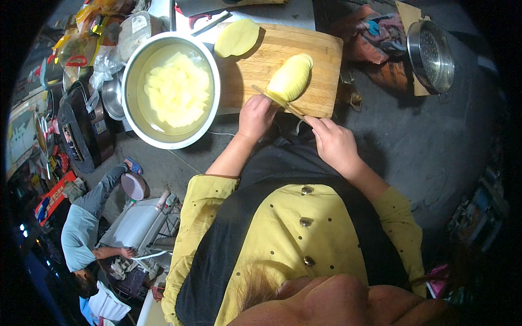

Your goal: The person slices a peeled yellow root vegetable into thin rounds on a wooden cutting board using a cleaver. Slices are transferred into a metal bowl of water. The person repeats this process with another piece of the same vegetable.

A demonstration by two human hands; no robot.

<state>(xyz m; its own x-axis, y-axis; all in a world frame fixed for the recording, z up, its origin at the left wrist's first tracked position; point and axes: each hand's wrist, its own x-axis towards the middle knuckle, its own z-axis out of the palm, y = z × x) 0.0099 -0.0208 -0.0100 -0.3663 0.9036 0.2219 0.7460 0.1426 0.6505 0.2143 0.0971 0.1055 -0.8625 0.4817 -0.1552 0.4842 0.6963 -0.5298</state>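
On the wooden cutting board (pixel 281 40) lies a peeled potato (pixel 288 79) cut into thin slices that lean together. My right hand (pixel 335 142) grips the handle of a kitchen knife (pixel 295 111), whose blade slants up and left along the potato's near end. My left hand (pixel 257 114) is at the potato's near left side by the blade; its fingertips are partly hidden, and I cannot tell whether they hold a slice. A large flat piece of peeled potato (pixel 237 38) rests at the board's far left corner. Left of the board stands a metal pot (pixel 127 91) holding cut potato pieces (pixel 176 89) in liquid.
At the right are a perforated metal steamer tray (pixel 433 57) and crumpled cloths (pixel 373 34). A dark appliance (pixel 83 126), a metal bowl (pixel 113 98) and plastic bags (pixel 107 65) crowd the left. Another person (pixel 81 232) is at the lower left, near a folding chair (pixel 134 224).
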